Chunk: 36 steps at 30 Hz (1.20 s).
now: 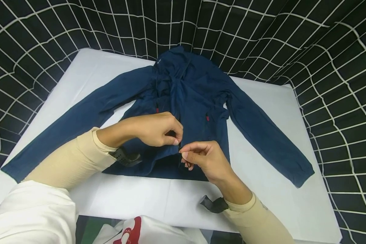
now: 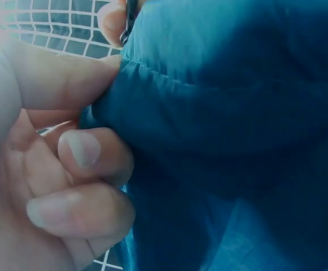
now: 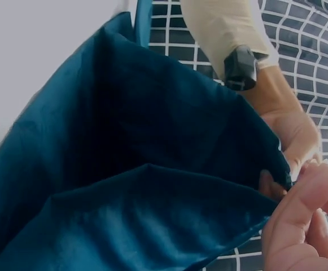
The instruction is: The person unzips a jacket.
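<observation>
A navy blue jacket (image 1: 195, 98) lies front up with its sleeves spread. At its front opening, near the hem, my left hand (image 1: 160, 130) pinches the edge between thumb and fingers. Just below and to the right, my right hand (image 1: 208, 157) pinches the same front edge, its fingertips close to the left ones. A small dark strip shows between the two hands. In the left wrist view, a dark zipper pull (image 2: 130, 20) hangs at the fabric edge beside a fingertip. The right wrist view shows the lower front lifted, its inside gaping. Fingers partly hide the zipper's end.
The jacket is spread on a white-covered table (image 1: 262, 162). Black cloth with a white grid (image 1: 170, 23) surrounds the back and sides. Red pulls (image 1: 207, 117) mark the pockets. White cloth with a red print (image 1: 152, 230) shows at the near edge.
</observation>
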Each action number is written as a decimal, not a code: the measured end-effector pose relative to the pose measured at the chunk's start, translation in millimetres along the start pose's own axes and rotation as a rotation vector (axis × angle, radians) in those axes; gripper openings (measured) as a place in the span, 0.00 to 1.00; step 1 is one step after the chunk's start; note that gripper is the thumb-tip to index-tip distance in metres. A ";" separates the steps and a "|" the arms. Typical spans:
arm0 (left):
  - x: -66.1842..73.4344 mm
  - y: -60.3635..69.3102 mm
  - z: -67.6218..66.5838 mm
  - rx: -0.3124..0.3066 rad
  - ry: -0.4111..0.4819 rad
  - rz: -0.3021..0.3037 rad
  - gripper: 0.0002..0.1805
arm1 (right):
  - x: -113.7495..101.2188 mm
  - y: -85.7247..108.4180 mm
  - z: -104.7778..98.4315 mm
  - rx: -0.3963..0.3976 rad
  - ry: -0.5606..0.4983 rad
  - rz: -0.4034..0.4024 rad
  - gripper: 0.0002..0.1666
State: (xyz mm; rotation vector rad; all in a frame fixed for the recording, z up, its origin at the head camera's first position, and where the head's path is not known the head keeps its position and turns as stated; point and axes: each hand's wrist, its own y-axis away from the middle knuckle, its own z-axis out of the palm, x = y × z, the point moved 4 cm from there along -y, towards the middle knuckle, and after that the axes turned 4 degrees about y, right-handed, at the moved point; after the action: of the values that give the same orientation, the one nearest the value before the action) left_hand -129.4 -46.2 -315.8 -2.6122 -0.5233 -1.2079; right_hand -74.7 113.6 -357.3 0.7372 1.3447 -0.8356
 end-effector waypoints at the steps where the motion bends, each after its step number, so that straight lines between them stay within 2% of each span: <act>1: -0.9 -0.5 -0.4 0.007 0.001 -0.002 0.11 | -0.2 -0.5 -0.2 -0.001 0.001 0.000 0.11; 8: -7.7 -2.8 -3.1 0.021 0.027 -0.016 0.09 | -0.3 -3.1 -4.2 0.021 0.008 0.032 0.04; 14: -10.1 -3.4 -1.9 0.018 0.039 -0.022 0.09 | 1.9 -4.7 -6.9 0.040 0.000 0.061 0.13; 17: -12.5 -3.2 -1.1 0.004 0.033 -0.015 0.10 | 6.1 -4.2 -6.1 0.038 -0.010 0.097 0.13; 20: -16.4 -1.9 -5.7 0.052 0.014 -0.037 0.10 | 9.3 -2.0 -2.7 -0.022 0.030 0.127 0.12; 23: -18.3 0.1 -9.0 0.078 -0.001 -0.058 0.10 | 10.4 -1.7 -1.9 -0.035 0.050 0.130 0.12; 27: -18.0 2.5 -5.4 0.025 0.022 -0.062 0.10 | 10.7 -2.8 -5.1 0.015 0.009 0.106 0.13; 30: -17.2 5.9 -3.7 -0.005 0.033 -0.069 0.10 | 10.1 -2.0 -7.1 0.017 0.003 0.095 0.12; 36: -19.4 15.5 0.0 -0.016 0.064 -0.077 0.09 | 10.9 0.4 -11.4 0.033 -0.016 0.067 0.11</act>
State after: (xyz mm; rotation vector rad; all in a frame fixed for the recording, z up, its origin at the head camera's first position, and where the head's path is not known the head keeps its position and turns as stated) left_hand -134.7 -64.8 -331.4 -2.5792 -0.6094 -1.3193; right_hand -80.0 122.5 -369.2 0.7959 1.2875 -0.8105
